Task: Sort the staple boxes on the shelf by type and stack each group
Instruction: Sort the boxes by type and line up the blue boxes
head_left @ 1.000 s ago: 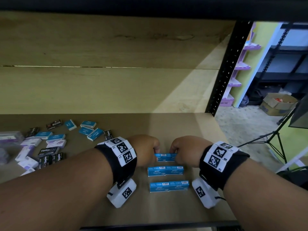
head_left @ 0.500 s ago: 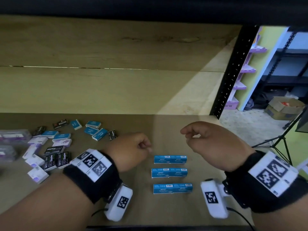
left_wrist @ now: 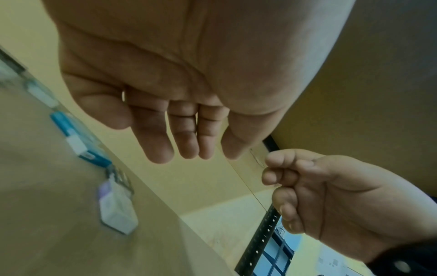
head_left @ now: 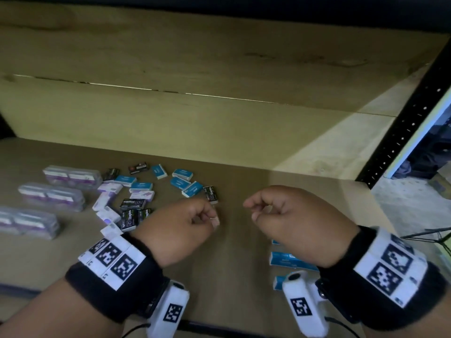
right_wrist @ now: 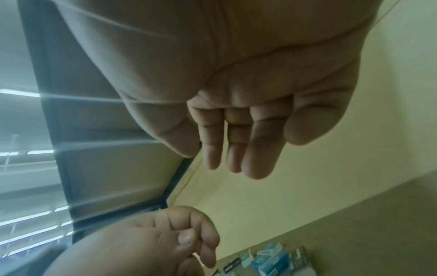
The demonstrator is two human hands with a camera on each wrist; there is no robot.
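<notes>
My left hand (head_left: 207, 217) and right hand (head_left: 253, 211) hover side by side above the shelf board (head_left: 239, 264), fingers loosely curled and holding nothing. The left wrist view shows the left hand's fingers (left_wrist: 184, 147) relaxed and empty, and the right wrist view shows the same for the right hand's fingers (right_wrist: 236, 164). Long blue staple boxes (head_left: 288, 261) lie in a row under my right wrist, partly hidden by it. Left of my hands is a loose scatter of small blue boxes (head_left: 183, 182), black boxes (head_left: 131, 204) and white-purple boxes (head_left: 107, 208).
Three clear packs of purple boxes (head_left: 51, 196) lie at the far left. A black perforated shelf post (head_left: 402, 132) stands at the right, with open floor beyond it. A wooden back panel (head_left: 195, 118) closes the shelf behind, and the upper shelf hangs low overhead.
Both hands let go of the rearmost long blue box, rose and drifted left toward the scattered boxes. The view swung left, so the long blue boxes now sit under my right wrist.
</notes>
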